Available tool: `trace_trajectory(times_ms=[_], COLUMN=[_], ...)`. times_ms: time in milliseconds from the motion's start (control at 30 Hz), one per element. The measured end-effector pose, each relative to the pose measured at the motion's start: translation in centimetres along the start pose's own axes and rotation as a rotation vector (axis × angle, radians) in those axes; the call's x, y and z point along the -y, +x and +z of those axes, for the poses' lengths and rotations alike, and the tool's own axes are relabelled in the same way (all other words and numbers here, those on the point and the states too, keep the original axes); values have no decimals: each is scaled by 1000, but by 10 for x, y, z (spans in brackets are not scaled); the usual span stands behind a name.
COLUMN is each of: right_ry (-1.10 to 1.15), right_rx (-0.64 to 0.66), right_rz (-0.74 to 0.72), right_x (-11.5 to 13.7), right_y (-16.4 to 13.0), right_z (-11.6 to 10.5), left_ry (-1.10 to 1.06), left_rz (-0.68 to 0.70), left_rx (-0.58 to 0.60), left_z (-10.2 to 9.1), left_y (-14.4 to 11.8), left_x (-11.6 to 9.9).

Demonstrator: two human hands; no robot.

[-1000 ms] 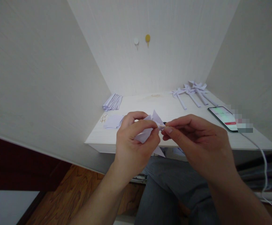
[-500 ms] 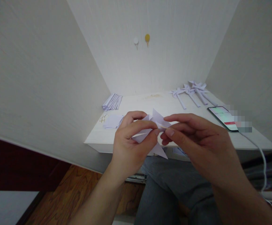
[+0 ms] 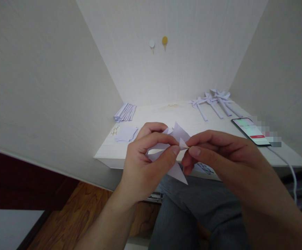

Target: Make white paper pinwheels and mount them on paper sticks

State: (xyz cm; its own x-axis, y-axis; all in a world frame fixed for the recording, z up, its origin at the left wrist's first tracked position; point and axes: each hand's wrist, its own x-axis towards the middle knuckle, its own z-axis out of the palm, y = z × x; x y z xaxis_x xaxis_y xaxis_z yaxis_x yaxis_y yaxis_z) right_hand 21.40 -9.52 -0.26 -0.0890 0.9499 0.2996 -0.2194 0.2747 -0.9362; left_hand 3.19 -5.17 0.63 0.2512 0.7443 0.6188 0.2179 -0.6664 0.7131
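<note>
A pale lilac folded paper piece (image 3: 179, 133) with pointed flaps is held above the front edge of the white desk (image 3: 182, 119). My left hand (image 3: 145, 159) grips its body from the left, thumb and forefinger closed over it. My right hand (image 3: 218, 152) pinches a small flap at the paper's centre between thumb and forefinger. One pointed flap hangs down below my hands. The two hands almost touch at the fingertips.
On the desk lie a flat stack of lilac paper squares (image 3: 126, 133), a bundle of folded strips (image 3: 125, 112), several finished paper pinwheels (image 3: 213, 100) at the back right, and a lit phone (image 3: 251, 131) with a white cable (image 3: 291, 173). Walls close in on both sides.
My right thumb and forefinger have closed on a small central flap and pulled it up. The paper has turned a little, and its lower point hangs further down.
</note>
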Motion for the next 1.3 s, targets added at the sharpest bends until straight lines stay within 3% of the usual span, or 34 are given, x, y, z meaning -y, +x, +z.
trace_trajectory(times_ms=[233,400,567,633,800,867,1067,1300], right_ry=[49,-66,-225,-289,-494,-534,-562,-611], right_rx=[23,-44,-83,-71,-30,9,78,21], right_rz=[-6,-58,-139,-184,-286,-310,-374,-455], right_x=[-4,-4,-1,1,7,9,16,14], right_y=[1,-2,-10,-12,-15,-15,-16,-20], right_z=[-4,-5,-5,-7,-10,-9,-2,-6], left_ry=[29,31,-161,-272,-404,-424,-388,-277], left_rz=[21,45,-79,-154,-357,-413,-374,-158], left_rx=[-17,-43,-153,-114,173,190,112,-135], left_z=[2,2,3,0,-12,-15,-17,-21], left_y=[2,-1,-4,-1,11,14,14,9], left_x=[-8,-3,5,7,7,8,15,2])
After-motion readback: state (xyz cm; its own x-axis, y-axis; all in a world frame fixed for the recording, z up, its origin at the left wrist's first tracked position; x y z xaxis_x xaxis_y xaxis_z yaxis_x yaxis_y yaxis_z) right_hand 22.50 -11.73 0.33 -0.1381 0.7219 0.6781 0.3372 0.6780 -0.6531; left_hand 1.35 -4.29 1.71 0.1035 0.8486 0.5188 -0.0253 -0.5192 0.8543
